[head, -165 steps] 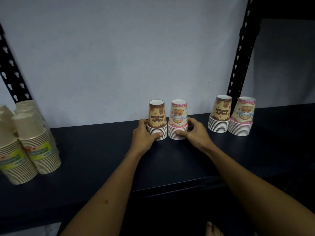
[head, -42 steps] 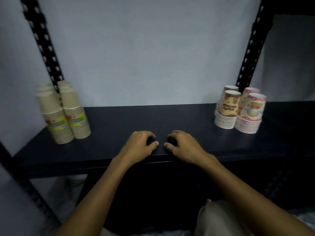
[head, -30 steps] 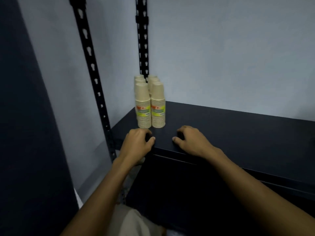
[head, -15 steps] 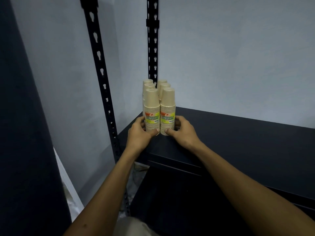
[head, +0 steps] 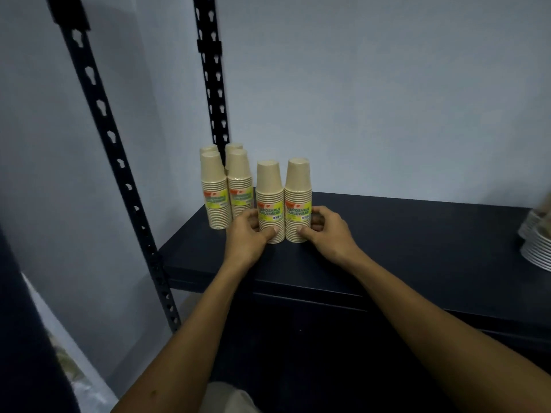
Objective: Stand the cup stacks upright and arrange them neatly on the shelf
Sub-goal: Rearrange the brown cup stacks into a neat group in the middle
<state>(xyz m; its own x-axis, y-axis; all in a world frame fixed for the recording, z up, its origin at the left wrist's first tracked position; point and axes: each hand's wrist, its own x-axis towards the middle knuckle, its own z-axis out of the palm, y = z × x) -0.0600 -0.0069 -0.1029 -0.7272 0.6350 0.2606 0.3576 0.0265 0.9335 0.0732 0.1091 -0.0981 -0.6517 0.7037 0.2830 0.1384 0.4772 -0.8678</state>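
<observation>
I am looking down at a dark shelf [head: 402,234] set against a pale wall [head: 372,99]. My left hand [head: 247,236] wraps the base of one tan paper cup stack [head: 269,201], thumb pressed on its front and fingers curled round its left side. My right hand [head: 326,231] grips a second tan paper cup stack [head: 298,199] the same way from the right. These two stacks stand upright, rims down, touching side by side near the middle of the view, each with a yellow-green label that reads "Disposable Tableware".

At about ten o'clock from my hands, in the shelf's back left corner, a cluster of four more tan stacks [head: 225,189] stands upright, two in front and two behind, packed close. The nearest of them stands just beside my left hand; I cannot tell whether it touches my fingers.

Two black slotted uprights rise at eleven and twelve o'clock: the front post [head: 104,114] nearer me, the rear post [head: 213,84] directly behind the cluster.

At three o'clock, at the frame's right edge, the blurred white rims of other cup stacks [head: 538,245] show, well apart from my hands.

Both bare forearms reach in from the bottom of the view.
</observation>
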